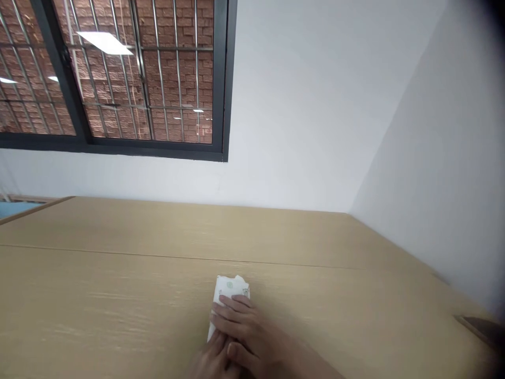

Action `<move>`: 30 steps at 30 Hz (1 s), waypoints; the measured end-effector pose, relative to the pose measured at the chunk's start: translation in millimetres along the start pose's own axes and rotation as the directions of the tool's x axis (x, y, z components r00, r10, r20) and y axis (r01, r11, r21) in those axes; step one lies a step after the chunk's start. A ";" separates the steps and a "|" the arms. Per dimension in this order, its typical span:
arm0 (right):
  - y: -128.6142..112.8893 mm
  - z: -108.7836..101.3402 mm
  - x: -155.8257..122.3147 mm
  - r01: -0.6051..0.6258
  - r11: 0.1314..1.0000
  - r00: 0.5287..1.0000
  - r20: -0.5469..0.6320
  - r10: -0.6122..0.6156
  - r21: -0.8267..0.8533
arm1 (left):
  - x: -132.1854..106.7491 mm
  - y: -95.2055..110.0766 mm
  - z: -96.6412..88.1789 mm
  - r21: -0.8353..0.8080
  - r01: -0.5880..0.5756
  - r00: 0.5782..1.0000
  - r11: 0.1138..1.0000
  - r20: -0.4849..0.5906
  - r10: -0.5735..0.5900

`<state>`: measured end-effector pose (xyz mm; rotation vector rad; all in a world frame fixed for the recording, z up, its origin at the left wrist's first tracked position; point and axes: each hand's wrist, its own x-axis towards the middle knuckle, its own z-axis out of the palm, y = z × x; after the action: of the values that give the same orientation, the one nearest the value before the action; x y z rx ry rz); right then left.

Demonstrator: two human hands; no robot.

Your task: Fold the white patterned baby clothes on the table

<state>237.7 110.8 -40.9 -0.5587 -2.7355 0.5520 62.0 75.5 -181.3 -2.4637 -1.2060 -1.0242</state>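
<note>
A small white folded packet (232,285) with little green and grey printed motifs lies on the wooden tabletop in front of me. Its far end shows; my hands cover most of the rest. Across its top rests my right hand (248,330), fingers stretched out flat and side by side, pointing left. At the packet's near end is my left hand (215,359), fingers bent against it and partly under my right hand. The underside of the packet is hidden.
The pale wooden tabletop (118,295) has a seam running across it. White walls (307,105) border its far and right sides. A dark-framed barred window (158,142) is above at left. A dark-edged opening (483,329) sits at the right edge.
</note>
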 end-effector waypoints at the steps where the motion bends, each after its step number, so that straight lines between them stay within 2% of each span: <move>1: 7.3 2.5 -1.0 -0.001 1.000 1.000 0.007 0.001 -0.031 | -0.8 -1.1 0.2 0.028 -0.041 0.999 0.999 0.002 0.041; 4: 26.2 7.8 -4.1 -0.018 0.994 1.000 -0.011 0.017 -0.106 | -1.9 -4.9 -2.3 0.077 -0.183 0.983 0.980 0.020 0.182; 8: 38.9 8.4 -6.3 -0.088 0.984 0.994 -0.073 0.077 -0.157 | -0.1 -6.9 -10.0 0.060 -0.218 0.976 0.974 0.013 0.217; 13: 48.2 12.2 -9.4 -0.195 0.970 0.979 -0.082 0.185 -0.146 | 10.8 -4.2 -23.7 0.216 -0.326 0.945 0.920 0.063 0.320; 18: 61.7 26.6 -12.1 -0.293 0.942 0.946 -0.190 0.261 -0.162 | 21.3 -0.9 -40.4 0.094 -0.291 0.956 0.952 0.059 0.286; 20: 66.2 32.2 -12.4 -0.351 0.921 0.920 -0.243 0.307 -0.166 | 25.5 1.1 -50.6 -0.001 -0.217 0.974 0.976 0.059 0.217; 22: 68.9 36.3 -12.8 -0.402 0.902 0.892 -0.289 0.347 -0.157 | 30.2 1.8 -62.0 -0.095 -0.060 0.996 0.994 0.059 0.066; 24: 69.5 38.5 -13.3 -0.425 0.893 0.874 -0.324 0.363 -0.147 | 34.7 -0.5 -72.4 -0.150 0.124 0.991 0.981 0.059 -0.117; 26: 67.8 38.8 -13.6 -0.421 0.895 0.866 -0.358 0.349 -0.147 | 38.2 -6.4 -79.5 -0.153 0.285 0.958 0.946 0.072 -0.277; 28: 64.5 37.5 -13.4 -0.404 0.902 0.865 -0.385 0.322 -0.151 | 40.0 -14.1 -82.6 -0.138 0.429 0.902 0.893 0.107 -0.417; 30: 61.1 35.5 -12.8 -0.387 0.909 0.867 -0.396 0.302 -0.153 | 39.9 -20.9 -82.5 -0.121 0.527 0.849 0.841 0.135 -0.512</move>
<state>255.5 146.4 -100.6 -1.1086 -2.3611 0.1776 22.2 75.1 -96.1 -2.3655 -1.9740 -1.1669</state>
